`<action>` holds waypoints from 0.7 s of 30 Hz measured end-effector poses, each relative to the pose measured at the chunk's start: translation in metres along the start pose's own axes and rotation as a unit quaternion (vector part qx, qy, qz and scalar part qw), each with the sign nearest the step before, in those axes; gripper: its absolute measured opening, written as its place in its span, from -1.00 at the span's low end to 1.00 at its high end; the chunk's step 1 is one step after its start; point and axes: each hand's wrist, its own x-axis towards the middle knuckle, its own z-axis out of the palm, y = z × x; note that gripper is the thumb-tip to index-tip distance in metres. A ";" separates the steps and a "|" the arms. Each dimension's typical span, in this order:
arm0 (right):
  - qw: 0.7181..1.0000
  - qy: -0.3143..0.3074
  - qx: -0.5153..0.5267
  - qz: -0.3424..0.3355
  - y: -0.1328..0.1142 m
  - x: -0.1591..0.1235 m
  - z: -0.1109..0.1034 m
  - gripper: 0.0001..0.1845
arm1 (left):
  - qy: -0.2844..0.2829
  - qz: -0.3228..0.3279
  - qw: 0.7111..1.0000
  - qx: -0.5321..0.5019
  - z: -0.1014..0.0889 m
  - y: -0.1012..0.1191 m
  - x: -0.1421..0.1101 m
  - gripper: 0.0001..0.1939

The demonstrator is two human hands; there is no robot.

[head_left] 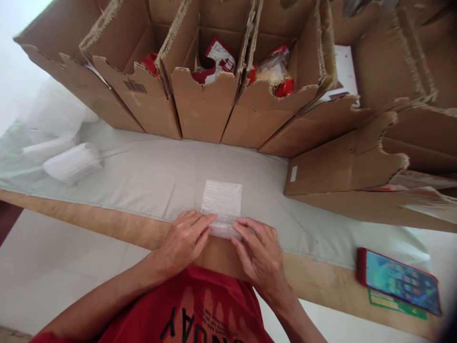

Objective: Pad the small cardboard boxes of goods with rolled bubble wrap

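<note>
A small clear plastic bag (222, 199) lies flat on the grey sheet (150, 176) that covers the table, just in front of me. My left hand (183, 240) and my right hand (259, 252) both rest on the near end of the bag. Their fingertips pinch and press that edge at the table's front. The far end of the bag lies free on the sheet.
A row of open cardboard boxes (203, 105) with red and white packets inside stands along the back. More cut cardboard (342, 162) lies to the right. Stacks of clear bags (73, 163) lie at the left. A phone (402, 281) in a red case sits at the right front edge.
</note>
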 end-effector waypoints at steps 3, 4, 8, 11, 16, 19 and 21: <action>0.997 -0.043 -0.053 -0.038 0.001 -0.001 0.001 -0.74 | 0.024 -0.011 0.999 0.028 0.001 -0.003 0.008 -0.73; 0.996 -0.053 -0.061 -0.046 0.002 0.000 0.003 -0.74 | 0.033 -0.006 0.999 0.034 0.001 -0.003 0.008 -0.73; 0.997 -0.054 -0.027 -0.051 0.006 0.009 0.005 -0.72 | 0.032 0.037 0.999 0.015 -0.002 -0.004 -0.001 -0.73; 0.994 -0.092 0.041 -0.030 0.006 0.012 0.002 -0.75 | 0.004 0.057 0.998 -0.013 -0.004 -0.003 -0.006 -0.71; 0.997 -0.053 -0.044 -0.019 0.002 0.006 -0.003 -0.76 | 0.009 0.028 0.999 0.013 0.001 -0.006 0.004 -0.71; 0.993 -0.076 -0.072 -0.047 0.002 0.006 0.001 -0.76 | 0.026 0.003 0.999 0.045 0.004 -0.012 0.010 -0.72; 0.991 -0.087 -0.076 -0.062 0.005 0.010 0.006 -0.76 | 0.050 -0.016 0.998 0.044 0.004 -0.013 0.007 -0.71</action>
